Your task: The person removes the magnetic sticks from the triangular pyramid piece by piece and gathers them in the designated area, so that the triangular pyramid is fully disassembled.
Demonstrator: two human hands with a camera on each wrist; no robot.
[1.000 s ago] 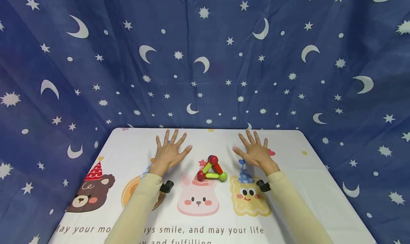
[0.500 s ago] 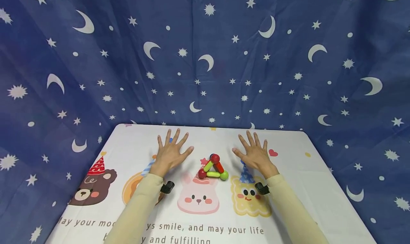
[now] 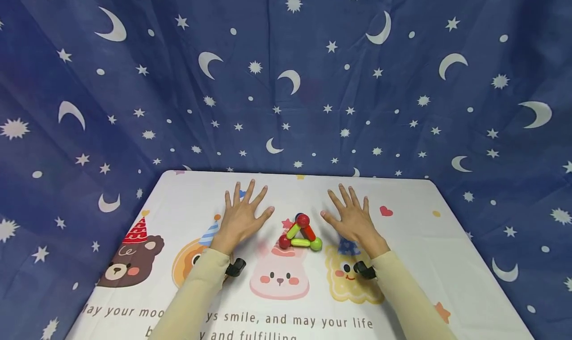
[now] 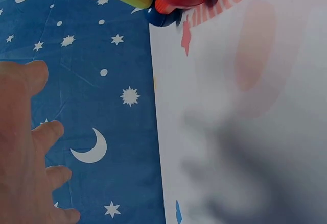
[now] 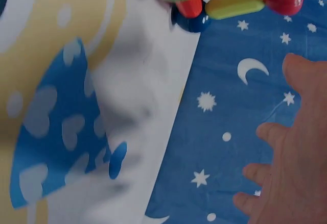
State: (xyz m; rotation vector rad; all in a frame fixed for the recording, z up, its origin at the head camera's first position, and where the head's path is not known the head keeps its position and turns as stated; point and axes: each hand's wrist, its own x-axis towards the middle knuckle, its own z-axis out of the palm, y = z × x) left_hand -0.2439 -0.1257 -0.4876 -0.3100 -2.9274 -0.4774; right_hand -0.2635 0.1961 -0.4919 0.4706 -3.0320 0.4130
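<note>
A small frame of coloured balls and rods, like a magnetic building toy, stands on the table between my hands. Its lime rod (image 3: 300,242) faces me, joining a red ball (image 3: 284,241) to a green ball (image 3: 316,244). Another red ball (image 3: 303,221) sits at the top, partly covering a dark blue ball (image 3: 299,216). My left hand (image 3: 241,221) is spread with straight fingers, left of the toy and apart from it. To its right, my right hand (image 3: 356,225) has its fingers spread too. Neither hand holds anything; shadows in the left wrist view suggest that hand hovers above the cloth.
A white tablecloth (image 3: 420,260) printed with cartoon figures and lettering covers the table. Behind and at the sides hangs a blue curtain (image 3: 308,82) with moons and stars. A black wrist camera (image 3: 236,267) is strapped at the left wrist, another black camera (image 3: 364,270) at the right.
The head view has shifted slightly. My right hand has drifted a little closer to the toy. My left hand keeps about the same place, and the toy has not moved on the table.
</note>
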